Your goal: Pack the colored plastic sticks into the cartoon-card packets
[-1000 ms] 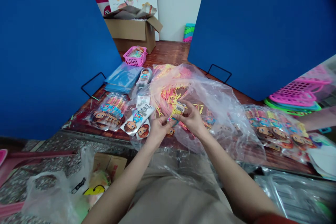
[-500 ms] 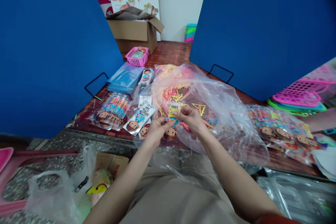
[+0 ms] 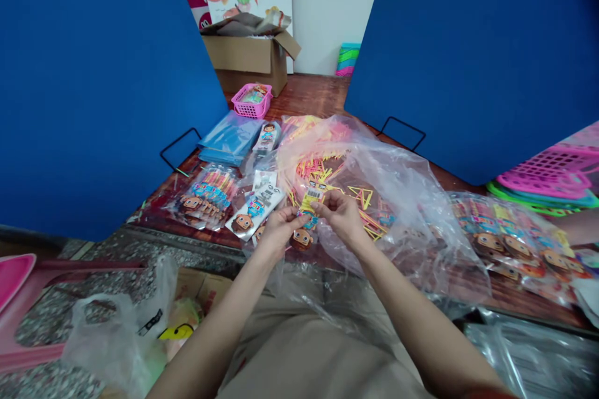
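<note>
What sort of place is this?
Possibly a small packing workspace, judging by the loose pink and yellow sticks, the cluster of printed packets and the open cardboard box behind them.

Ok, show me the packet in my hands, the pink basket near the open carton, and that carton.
Packet point(image 3: 307, 202): head view, its yellow part.
Pink basket point(image 3: 248, 110): head view, its front wall.
Carton point(image 3: 241, 55): head view, its front panel.
</note>
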